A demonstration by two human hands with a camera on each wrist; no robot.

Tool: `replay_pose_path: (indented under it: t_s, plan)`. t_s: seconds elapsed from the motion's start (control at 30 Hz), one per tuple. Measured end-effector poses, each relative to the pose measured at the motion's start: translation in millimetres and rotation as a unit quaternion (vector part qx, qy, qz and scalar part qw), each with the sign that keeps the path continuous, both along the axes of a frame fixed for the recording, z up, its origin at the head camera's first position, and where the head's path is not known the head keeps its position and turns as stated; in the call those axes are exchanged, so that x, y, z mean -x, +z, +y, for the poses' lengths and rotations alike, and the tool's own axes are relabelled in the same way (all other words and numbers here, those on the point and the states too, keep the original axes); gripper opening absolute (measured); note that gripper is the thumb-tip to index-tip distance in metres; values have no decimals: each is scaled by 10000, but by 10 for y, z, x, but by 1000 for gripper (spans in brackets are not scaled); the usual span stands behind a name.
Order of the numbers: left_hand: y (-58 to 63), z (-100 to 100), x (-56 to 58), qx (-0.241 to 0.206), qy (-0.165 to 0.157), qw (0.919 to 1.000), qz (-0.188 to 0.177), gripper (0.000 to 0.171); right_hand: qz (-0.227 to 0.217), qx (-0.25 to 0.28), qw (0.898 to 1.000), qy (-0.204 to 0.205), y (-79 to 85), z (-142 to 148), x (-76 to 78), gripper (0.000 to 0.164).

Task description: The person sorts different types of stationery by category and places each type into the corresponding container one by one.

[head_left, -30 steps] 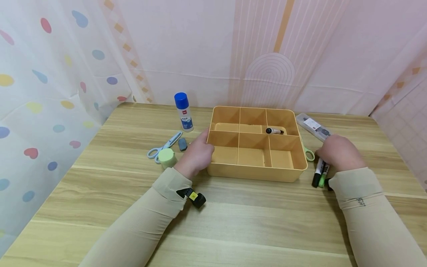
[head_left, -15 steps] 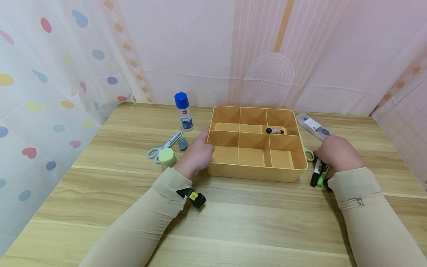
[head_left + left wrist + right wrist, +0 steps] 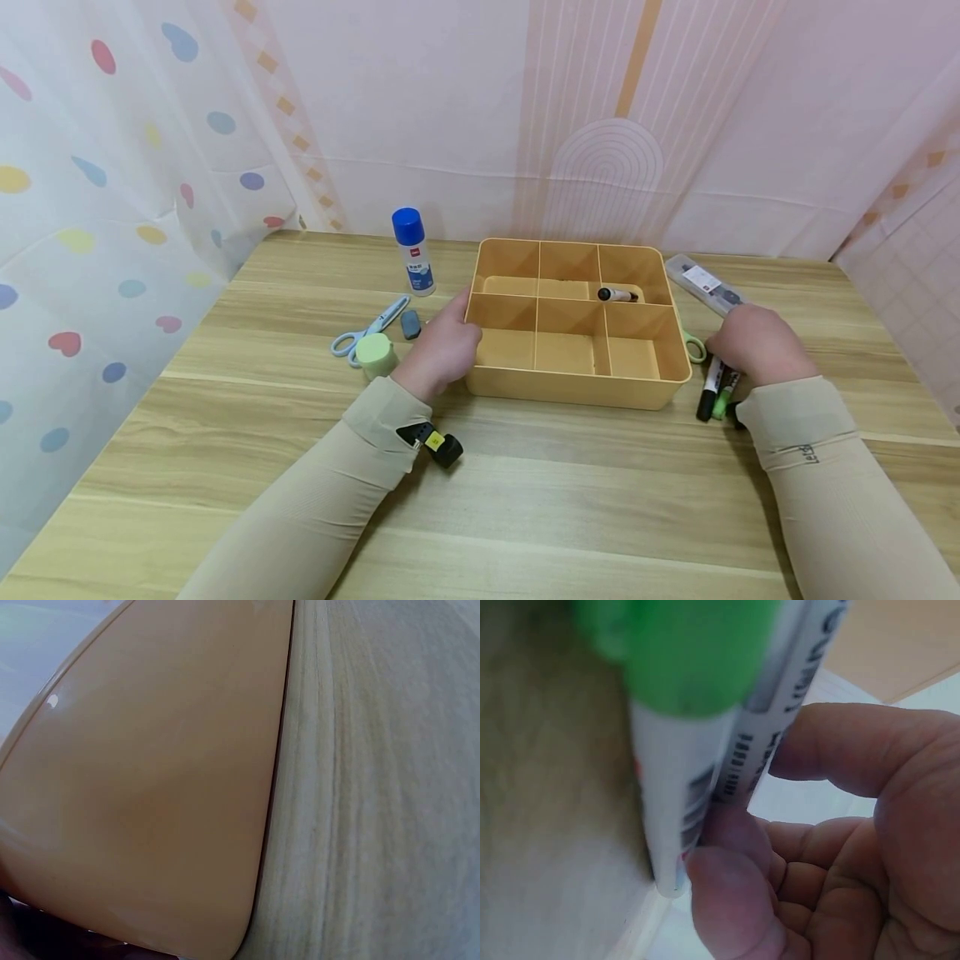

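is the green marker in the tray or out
Out: the head view shows the green marker right of the tray, partly hidden by the right hand.

On my feed the left hand point(image 3: 441, 346) holds the tan box point(image 3: 573, 393) by its left side, while the right hand point(image 3: 765, 343) covers the ends of a black-capped marker point(image 3: 709, 389) and a green-capped marker point(image 3: 726, 397). I make out a short marker point(image 3: 618, 294) in the rear right compartment point(image 3: 637, 265), and blue scissors point(image 3: 386, 317), a green pot point(image 3: 375, 351) and a blue-capped bottle point(image 3: 414, 252) left of the box
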State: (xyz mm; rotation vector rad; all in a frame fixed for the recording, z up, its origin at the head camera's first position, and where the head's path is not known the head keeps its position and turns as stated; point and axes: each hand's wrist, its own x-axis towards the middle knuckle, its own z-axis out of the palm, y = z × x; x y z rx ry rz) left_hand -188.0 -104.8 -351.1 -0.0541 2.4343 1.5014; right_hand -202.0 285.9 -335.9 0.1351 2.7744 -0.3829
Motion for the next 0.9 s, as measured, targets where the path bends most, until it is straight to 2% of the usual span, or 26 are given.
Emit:
replay_pose_path:
  t_s: [0.2, 0.43, 0.9]
  plan:
    - [-6, 3, 1, -17, -5, 10000, 47, 69, 233, 18, 9997, 8, 3, 6, -8, 30]
    - [-24, 4, 8, 58, 21, 9999, 132, 69, 507, 144, 9985, -113, -6, 9, -6, 38]
    - [-21, 1, 11, 76, 42, 9999, 100, 68, 1046, 94, 9944, -146, -14, 4, 8, 37]
